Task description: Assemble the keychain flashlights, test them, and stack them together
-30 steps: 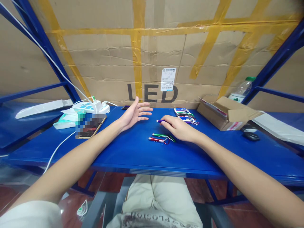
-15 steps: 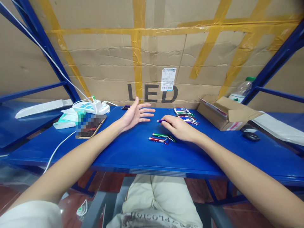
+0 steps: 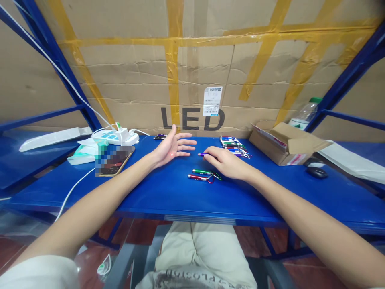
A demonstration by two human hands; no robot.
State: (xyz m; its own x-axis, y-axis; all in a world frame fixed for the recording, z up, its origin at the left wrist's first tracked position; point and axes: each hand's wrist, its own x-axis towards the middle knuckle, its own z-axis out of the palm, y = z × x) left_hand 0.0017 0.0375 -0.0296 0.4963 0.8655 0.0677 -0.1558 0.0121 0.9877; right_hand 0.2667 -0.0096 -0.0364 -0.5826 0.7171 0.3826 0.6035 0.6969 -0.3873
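Note:
My right hand [image 3: 225, 161] is closed around a purple laser pointer [image 3: 201, 154], whose tip sticks out to the left. Facing it, my left hand [image 3: 173, 149] is open, palm turned inward and fingers spread, with a small red light dot on the palm. Nearer to me on the table lie a green laser pointer [image 3: 201, 172] and a red laser pointer [image 3: 197, 177], both with carabiner clips. Behind my right hand is a row of several laser pointers [image 3: 231, 145] in mixed colours. A few dark pens or pointers [image 3: 159, 137] show partly behind my left hand.
On the blue table [image 3: 168, 196], a phone [image 3: 117, 162], a packet [image 3: 87, 152] and a white power strip [image 3: 128, 137] are at left. At right are an open cardboard box [image 3: 288, 146], a black mouse [image 3: 317, 172] and a plastic bottle [image 3: 305, 112]. Taped cardboard [image 3: 135, 80] stands behind.
A red light dot has appeared on my left palm. Both hands keep nearly the same place, and the purple laser pointer stays in my right hand.

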